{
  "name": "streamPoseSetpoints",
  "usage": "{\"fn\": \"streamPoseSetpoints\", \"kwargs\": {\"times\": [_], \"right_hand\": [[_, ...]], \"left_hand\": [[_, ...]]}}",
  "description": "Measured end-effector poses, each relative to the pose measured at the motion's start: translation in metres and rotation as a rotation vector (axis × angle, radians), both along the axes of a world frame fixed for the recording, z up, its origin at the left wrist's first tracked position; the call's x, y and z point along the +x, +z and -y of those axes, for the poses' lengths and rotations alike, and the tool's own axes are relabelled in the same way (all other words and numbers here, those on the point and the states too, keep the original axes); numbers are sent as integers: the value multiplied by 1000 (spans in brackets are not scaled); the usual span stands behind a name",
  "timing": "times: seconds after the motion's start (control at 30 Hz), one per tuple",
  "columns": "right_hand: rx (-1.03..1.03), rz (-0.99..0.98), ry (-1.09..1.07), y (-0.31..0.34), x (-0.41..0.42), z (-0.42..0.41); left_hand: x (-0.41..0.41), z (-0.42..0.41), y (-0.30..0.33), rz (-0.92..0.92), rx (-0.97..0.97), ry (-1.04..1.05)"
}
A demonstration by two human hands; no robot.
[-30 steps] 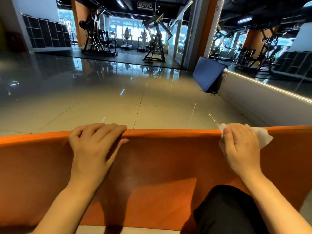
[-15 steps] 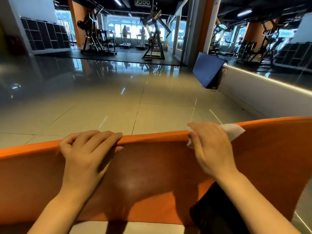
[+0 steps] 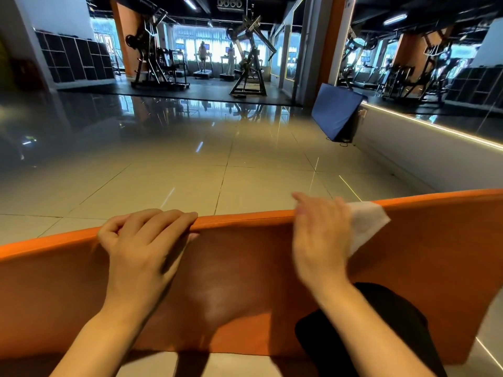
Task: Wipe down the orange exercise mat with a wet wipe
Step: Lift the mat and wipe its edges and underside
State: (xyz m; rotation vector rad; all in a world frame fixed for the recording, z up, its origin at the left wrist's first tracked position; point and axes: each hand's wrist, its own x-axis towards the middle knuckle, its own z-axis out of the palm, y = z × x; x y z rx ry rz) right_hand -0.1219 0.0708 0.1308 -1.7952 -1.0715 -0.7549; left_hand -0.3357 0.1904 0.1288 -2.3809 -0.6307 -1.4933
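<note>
The orange exercise mat (image 3: 245,268) stands on edge in front of me, its top rim running across the view and rising to the right. My left hand (image 3: 141,240) grips the top rim left of centre, fingers curled over it. On the rim right of centre, my right hand (image 3: 318,235), blurred by motion, holds the white wet wipe (image 3: 364,224) against it. The wipe sticks out to the right of the hand on the near face.
My dark trouser knee (image 3: 367,336) is against the mat's lower right. Glossy tiled floor (image 3: 190,172) stretches beyond. A blue mat (image 3: 334,115) leans on the right wall under a mirror (image 3: 435,77). Gym machines (image 3: 247,63) stand far back.
My right hand has slid the wipe leftward along the top rim, toward my left hand. The mat's right end has tipped higher. My left hand keeps its grip.
</note>
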Motion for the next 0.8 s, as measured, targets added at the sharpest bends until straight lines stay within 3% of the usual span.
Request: {"fn": "streamPoseSetpoints", "kwargs": {"times": [0.1, 0.23, 0.33, 0.53, 0.8], "right_hand": [[-114, 37, 163, 2, -58, -19], [-191, 213, 258, 12, -33, -4], [-331, 306, 175, 11, 21, 25], [-394, 126, -131, 8, 142, 112], [-450, 268, -5, 13, 110, 86]], "left_hand": [[-1, -2, 1, -22, -8, -23], [-5, -4, 5, -28, -17, -43], [-4, -4, 4, -25, -17, -47], [-2, -4, 1, -21, -41, -36], [15, 4, 7, -113, -90, 9]]}}
